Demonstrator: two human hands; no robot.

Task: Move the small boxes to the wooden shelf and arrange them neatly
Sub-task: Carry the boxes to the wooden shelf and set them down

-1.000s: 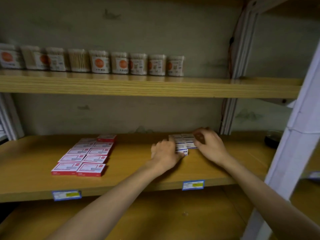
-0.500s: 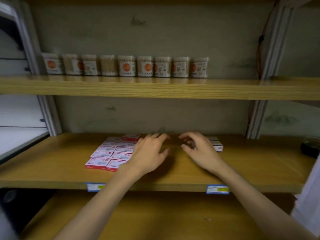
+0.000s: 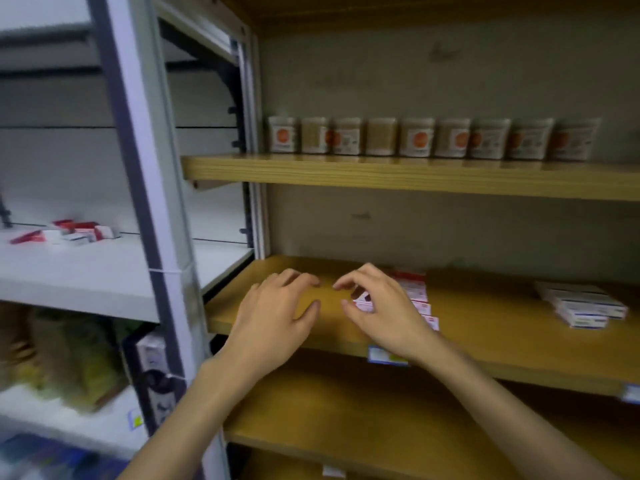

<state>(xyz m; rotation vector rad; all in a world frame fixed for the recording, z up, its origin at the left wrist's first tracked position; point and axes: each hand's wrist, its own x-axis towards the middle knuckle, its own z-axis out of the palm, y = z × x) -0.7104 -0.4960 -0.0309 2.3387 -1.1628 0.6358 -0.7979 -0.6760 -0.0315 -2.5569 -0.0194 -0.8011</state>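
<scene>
I have a single view, from the camera worn on the person's head. It looks forward and slightly down at the middle board of the wooden shelf, close enough that both forearms run in from the bottom edge and the hands sit near the centre. The view is turned a little leftward, so the white metal upright and the neighbouring white shelf fill the left side. The picture is wide-angle and blurred toward its edges.

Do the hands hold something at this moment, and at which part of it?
Nothing is held. The left hand and the right hand hang open over the wooden shelf, the right in front of the red boxes, without gripping one.
</scene>
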